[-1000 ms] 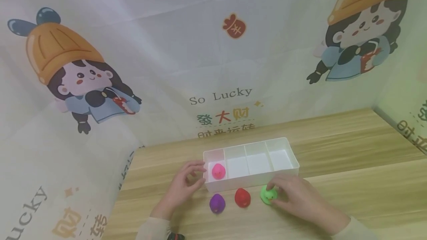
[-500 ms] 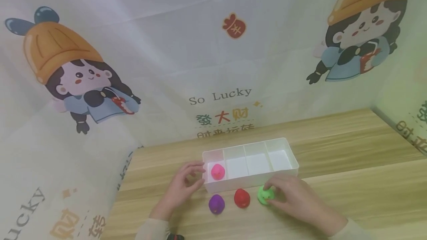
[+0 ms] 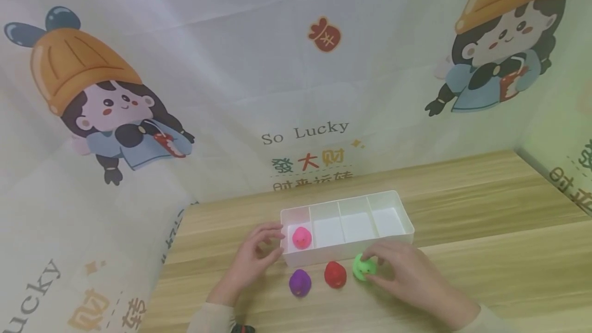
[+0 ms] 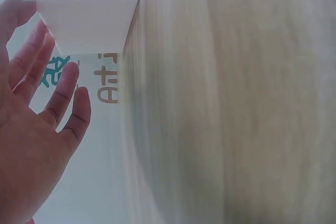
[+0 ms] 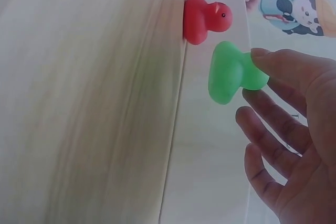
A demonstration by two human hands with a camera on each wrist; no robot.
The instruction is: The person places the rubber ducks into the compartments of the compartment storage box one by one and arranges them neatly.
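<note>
My right hand [image 3: 409, 274] pinches a green toy duck [image 3: 359, 267] by its head between thumb and fingers. In the right wrist view the green duck [image 5: 226, 74] hangs clear of the tabletop, in front of the box's long side. A white four-part box [image 3: 328, 255] lies behind it, with a pink toy duck [image 3: 301, 238] in the leftmost compartment. Fingertips of my left hand [image 3: 253, 253], spread and loosely bent, rest at the left end of this box. Before the box sit a red toy duck [image 3: 335, 275] and a purple toy duck [image 3: 300, 283].
The wooden table [image 3: 462, 209] extends to both sides of the box. Behind it hangs a pale printed cloth [image 3: 231, 66] with cartoon figures and lettering. A small dark object [image 3: 242, 328] shows by the left sleeve at the lower edge.
The right hand has shifted slightly left with the green duck, which has come up a little and closer to the red duck. The left hand stays at the box's end.
</note>
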